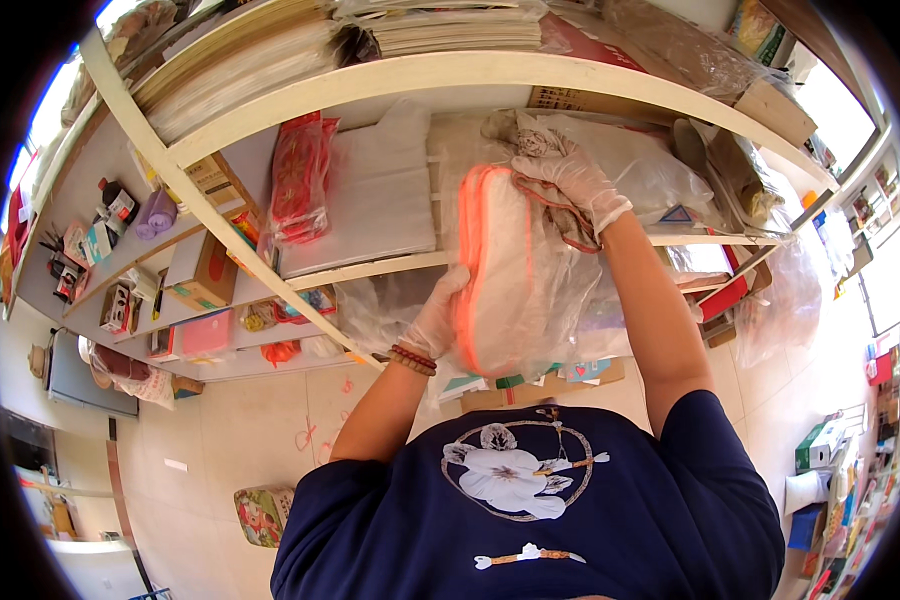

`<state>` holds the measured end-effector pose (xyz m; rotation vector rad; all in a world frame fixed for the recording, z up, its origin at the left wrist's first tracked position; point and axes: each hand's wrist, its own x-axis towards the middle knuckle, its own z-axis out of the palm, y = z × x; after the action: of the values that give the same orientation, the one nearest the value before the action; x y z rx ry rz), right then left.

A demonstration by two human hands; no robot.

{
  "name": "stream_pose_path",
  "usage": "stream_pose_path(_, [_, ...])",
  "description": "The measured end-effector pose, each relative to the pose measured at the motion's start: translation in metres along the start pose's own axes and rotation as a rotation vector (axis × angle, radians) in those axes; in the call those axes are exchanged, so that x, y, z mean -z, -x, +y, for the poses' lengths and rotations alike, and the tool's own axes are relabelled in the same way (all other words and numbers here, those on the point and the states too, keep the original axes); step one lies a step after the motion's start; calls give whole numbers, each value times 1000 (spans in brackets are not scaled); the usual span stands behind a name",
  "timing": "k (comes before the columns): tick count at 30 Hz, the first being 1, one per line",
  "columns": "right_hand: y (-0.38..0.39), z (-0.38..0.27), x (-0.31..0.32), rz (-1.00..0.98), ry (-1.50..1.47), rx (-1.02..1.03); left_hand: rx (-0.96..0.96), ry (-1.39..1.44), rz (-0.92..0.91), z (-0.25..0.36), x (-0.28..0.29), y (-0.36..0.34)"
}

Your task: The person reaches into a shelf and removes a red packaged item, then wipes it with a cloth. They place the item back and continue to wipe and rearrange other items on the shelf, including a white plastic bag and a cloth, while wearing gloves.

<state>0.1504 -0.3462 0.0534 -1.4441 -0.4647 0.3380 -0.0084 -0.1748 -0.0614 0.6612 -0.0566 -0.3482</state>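
Observation:
My left hand (436, 312), in a translucent glove, is closed on the left side of a stack of white oblong padded items with orange edging (495, 280), which is inside or behind clear plastic. My gloved right hand (570, 180) is closed at the top of the stack on a crumpled brownish-grey fabric with darker edging (560, 212); whether it also grips the stack is hidden. Loose clear plastic (580, 305) hangs to the right of the stack, below my right hand.
A cream-framed shelf (360, 268) holds white folded material (370, 190), red packets (300, 185) and plastic-wrapped goods (630, 165). Paper stacks (440, 25) lie above. Left shelves hold boxes (200, 275) and bottles (117, 203). Below are the tiled floor (195, 440) and a patterned stool or box (260, 512).

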Motion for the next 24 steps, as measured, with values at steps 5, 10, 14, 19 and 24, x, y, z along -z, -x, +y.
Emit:
stream_pose_path(5, [16, -3, -31, 134, 143, 93, -427, -489, 159, 16, -19, -13])
stream_pose_path(10, [36, -8, -61, 133, 229, 105, -437, -559, 296, 30, -14, -24])
stream_pose_path(14, [42, -21, -40, 190, 229, -45, -460, -631, 404, 42, -9, -12])
stream_pose_path(19, [35, -4, 23, 367, 337, 236, -508, -760, 460, 46, -10, 3])
stream_pose_path(24, [68, -28, -30, 333, 51, 322, -625, -694, 282, 40, -13, -2])
